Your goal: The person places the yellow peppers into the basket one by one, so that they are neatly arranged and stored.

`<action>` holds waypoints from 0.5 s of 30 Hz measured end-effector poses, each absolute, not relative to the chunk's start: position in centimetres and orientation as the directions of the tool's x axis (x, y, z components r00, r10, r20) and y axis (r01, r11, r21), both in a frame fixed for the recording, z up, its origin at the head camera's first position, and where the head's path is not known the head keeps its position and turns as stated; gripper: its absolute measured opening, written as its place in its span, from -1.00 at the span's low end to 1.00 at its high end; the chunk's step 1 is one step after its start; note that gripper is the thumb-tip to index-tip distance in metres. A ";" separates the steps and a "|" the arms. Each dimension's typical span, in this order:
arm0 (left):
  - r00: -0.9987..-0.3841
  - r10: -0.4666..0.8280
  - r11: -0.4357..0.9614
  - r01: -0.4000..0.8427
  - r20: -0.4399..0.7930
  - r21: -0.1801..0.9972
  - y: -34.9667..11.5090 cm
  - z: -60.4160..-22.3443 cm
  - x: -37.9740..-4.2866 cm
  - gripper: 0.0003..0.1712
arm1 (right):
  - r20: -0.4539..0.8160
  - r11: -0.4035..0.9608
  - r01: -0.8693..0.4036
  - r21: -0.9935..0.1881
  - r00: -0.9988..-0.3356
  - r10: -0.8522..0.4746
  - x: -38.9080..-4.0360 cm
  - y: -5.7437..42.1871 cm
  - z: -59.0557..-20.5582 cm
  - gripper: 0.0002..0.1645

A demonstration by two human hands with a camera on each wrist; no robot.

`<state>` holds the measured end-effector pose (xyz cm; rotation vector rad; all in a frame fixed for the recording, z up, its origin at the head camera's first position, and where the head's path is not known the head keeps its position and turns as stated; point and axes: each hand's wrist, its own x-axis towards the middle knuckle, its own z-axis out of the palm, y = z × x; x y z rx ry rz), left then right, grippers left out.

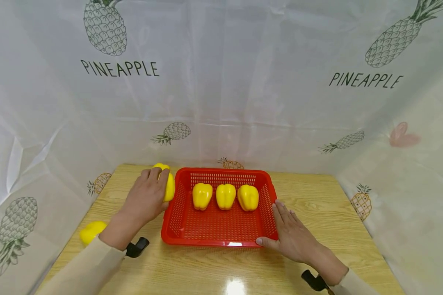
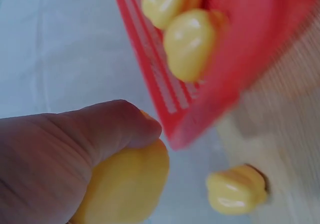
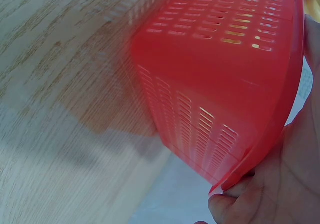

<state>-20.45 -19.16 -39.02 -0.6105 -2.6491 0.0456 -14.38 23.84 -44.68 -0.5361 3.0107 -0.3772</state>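
My left hand (image 1: 147, 192) grips a yellow bell pepper (image 1: 170, 187) beside the left rim of a red plastic basket (image 1: 221, 242). In the left wrist view the thumb lies across that held pepper (image 2: 130, 184), near a basket corner. Three more yellow bell peppers, the middle one (image 1: 226, 196) among them, stand in a row along the back half of the basket. On the right, my right hand (image 1: 295, 237) holds the basket's front right corner, thumb over the front rim and fingers along the right side. The right wrist view shows fingertips (image 3: 225, 204) hooked at the rim.
Another yellow bell pepper (image 1: 92, 232) lies on the wooden table (image 1: 206, 270) at the left, under the left forearm in the head view. A pale sheet (image 1: 236, 102) printed with pineapples hangs behind the table and along both sides.
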 end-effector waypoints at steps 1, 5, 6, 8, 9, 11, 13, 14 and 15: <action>-0.815 0.431 0.900 0.419 0.388 -0.119 -18.8 -38.9 -20.4 0.15 | -0.015 0.910 -0.332 -0.248 -0.938 -0.347 -14.4 23.8 -44.7 0.44; -0.815 0.448 0.891 0.440 0.369 -0.110 -17.4 -38.5 -20.0 0.15 | -0.022 0.910 -0.329 -0.251 -0.938 -0.345 -14.4 23.8 -44.8 0.45; -0.813 0.456 0.887 0.447 0.361 -0.114 -17.0 -38.5 -19.8 0.15 | -0.024 0.911 -0.328 -0.251 -0.938 -0.345 -14.4 23.8 -44.8 0.46; -0.815 0.472 0.880 0.460 0.338 -0.118 -16.4 -38.5 -19.6 0.16 | -0.027 0.911 -0.327 -0.251 -0.939 -0.344 -14.4 23.8 -44.8 0.46; -0.814 0.482 0.875 0.469 0.325 -0.122 -16.1 -38.5 -19.4 0.17 | -0.028 0.911 -0.326 -0.252 -0.939 -0.344 -14.4 23.8 -44.8 0.46; -0.816 0.501 0.864 0.490 0.290 -0.115 -15.4 -38.7 -19.2 0.16 | -0.024 0.912 -0.327 -0.250 -0.939 -0.343 -14.4 23.7 -44.7 0.46; -0.825 0.511 0.857 0.510 0.241 -0.074 -14.7 -38.9 -18.9 0.14 | -0.021 0.911 -0.327 -0.249 -0.939 -0.343 -14.4 23.7 -44.7 0.46; -0.832 0.512 0.855 0.516 0.214 -0.041 -14.4 -39.0 -18.8 0.12 | -0.019 0.911 -0.328 -0.248 -0.939 -0.343 -14.3 23.8 -44.7 0.46; -0.838 0.513 0.853 0.521 0.185 -0.007 -14.1 -39.1 -18.8 0.10 | -0.018 0.911 -0.328 -0.248 -0.939 -0.343 -14.3 23.8 -44.7 0.45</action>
